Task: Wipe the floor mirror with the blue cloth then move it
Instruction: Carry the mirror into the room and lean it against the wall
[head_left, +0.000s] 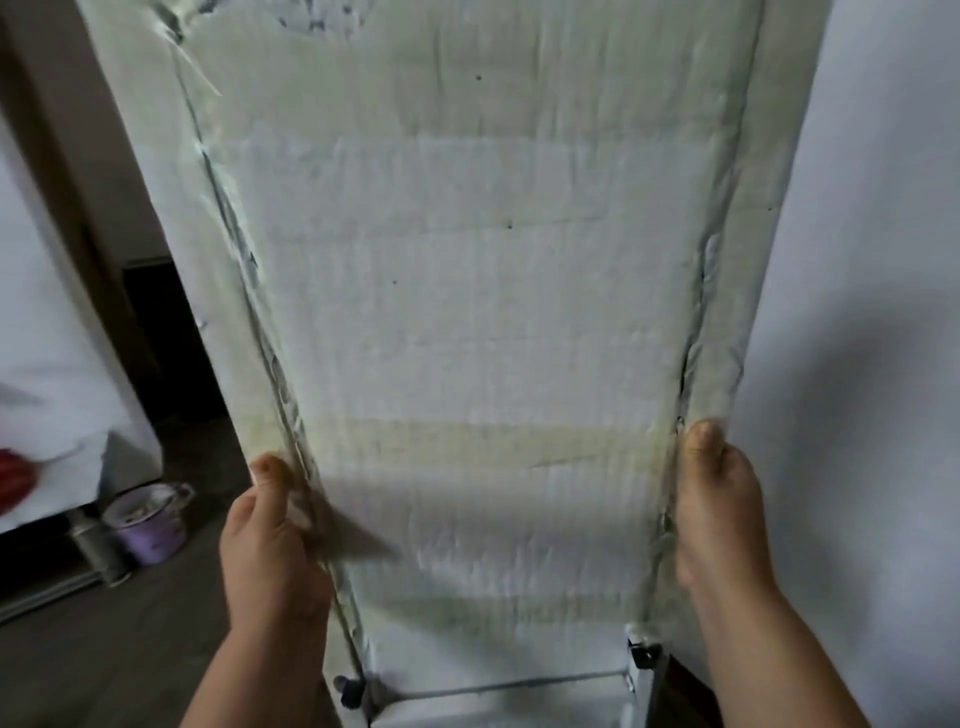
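- Gripping both long edges of the mirror (467, 312), which has its pale, stained back panel turned to the camera and fills most of the view.
- Left hand (270, 545) is on the left edge, low down, thumb on the back panel and fingers curled round the rim out of sight.
- Right hand (722, 509) clamps the right edge a bit higher, thumb up along the wrinkled seam, fingers hidden behind.
- Stand bar (498, 686) crosses the bottom between two dark hinge bolts.
- Right edge sits just beside a white wall (883, 260), so there is little room that side.
- Left edge overlaps a beige door frame (78, 182), with a dark opening (156, 338) beyond it.
- Open dark floor (104, 649) lies lower left.
- Purple pot (150, 525) stands on the floor near the left edge; it holds pale bits too blurred to tell.
- Grey can (96, 551) stands upright just beside the pot.
- Blurred red thing (13, 483) shows at the far left.
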